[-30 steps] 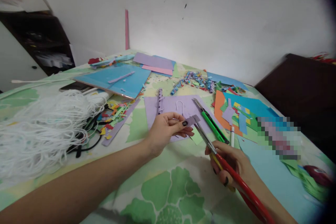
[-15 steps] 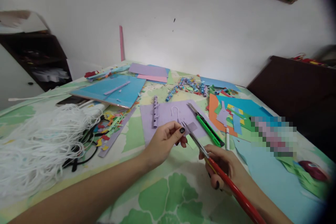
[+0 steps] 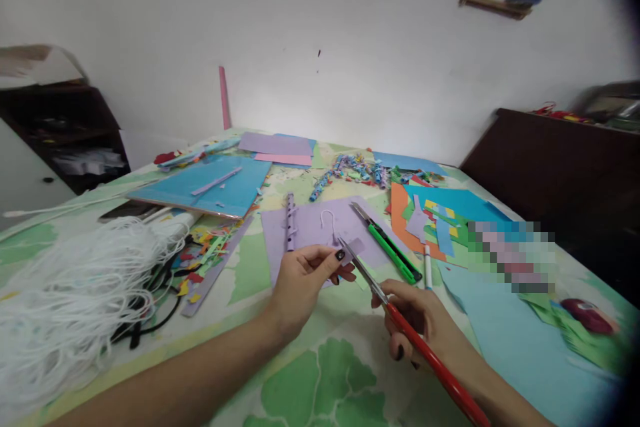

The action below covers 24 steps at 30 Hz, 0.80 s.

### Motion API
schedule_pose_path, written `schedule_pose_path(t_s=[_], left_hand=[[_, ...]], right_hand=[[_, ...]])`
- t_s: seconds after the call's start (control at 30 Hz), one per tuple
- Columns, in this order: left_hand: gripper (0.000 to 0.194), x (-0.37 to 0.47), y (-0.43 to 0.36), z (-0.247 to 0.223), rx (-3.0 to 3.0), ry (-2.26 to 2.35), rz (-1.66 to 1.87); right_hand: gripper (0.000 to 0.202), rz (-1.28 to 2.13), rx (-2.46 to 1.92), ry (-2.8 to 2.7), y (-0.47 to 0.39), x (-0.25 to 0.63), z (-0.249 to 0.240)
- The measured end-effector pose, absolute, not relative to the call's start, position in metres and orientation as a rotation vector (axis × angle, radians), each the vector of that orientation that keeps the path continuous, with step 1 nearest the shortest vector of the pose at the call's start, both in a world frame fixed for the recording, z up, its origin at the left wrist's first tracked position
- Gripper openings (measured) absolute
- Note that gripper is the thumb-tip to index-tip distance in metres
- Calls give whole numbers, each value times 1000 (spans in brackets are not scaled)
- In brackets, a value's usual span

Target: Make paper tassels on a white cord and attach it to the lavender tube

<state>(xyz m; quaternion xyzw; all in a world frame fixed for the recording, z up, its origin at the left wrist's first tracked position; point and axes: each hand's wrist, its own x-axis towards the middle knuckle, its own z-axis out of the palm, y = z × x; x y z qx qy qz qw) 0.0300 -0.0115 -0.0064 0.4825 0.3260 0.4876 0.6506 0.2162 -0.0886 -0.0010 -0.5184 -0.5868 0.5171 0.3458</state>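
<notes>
My left hand (image 3: 305, 280) has its thumb and forefinger pinched together over a purple sheet (image 3: 280, 227), apparently on a small purple paper piece (image 3: 356, 249). A hooked white cord (image 3: 327, 215) runs down to the fingertips; whether it is held there is unclear. In my right hand (image 3: 420, 313) is a red-handled metal tool (image 3: 425, 350) with two slender tips. These tips lie just beyond my left thumb, by the cord's lower end. A rolled purple paper tube with dark dots (image 3: 291, 220) stands left of the hands, and a green utility knife (image 3: 390, 248) lies to their right.
A tangled heap of white cord (image 3: 85, 293) covers the left, beside colourful paper scraps (image 3: 205, 257). Behind is a blue sheet pack (image 3: 215, 187). Decorated paper pieces (image 3: 350, 170) lie at the back. Coloured sheets (image 3: 450, 213) and a white marker (image 3: 428, 267) are at right.
The view has shifted, moving the table things a little left and down. Both hands keep nearly the same hold, with the tool tips still beside the left fingertips.
</notes>
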Motion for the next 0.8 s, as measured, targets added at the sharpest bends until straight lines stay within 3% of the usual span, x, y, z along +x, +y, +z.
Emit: schedule_pose_path(t_s=[0.8], left_hand=[[15,31,-15,-5,1059,769,1176]], right_hand=[[35,1317,-1384,-1544,-89,213,1]])
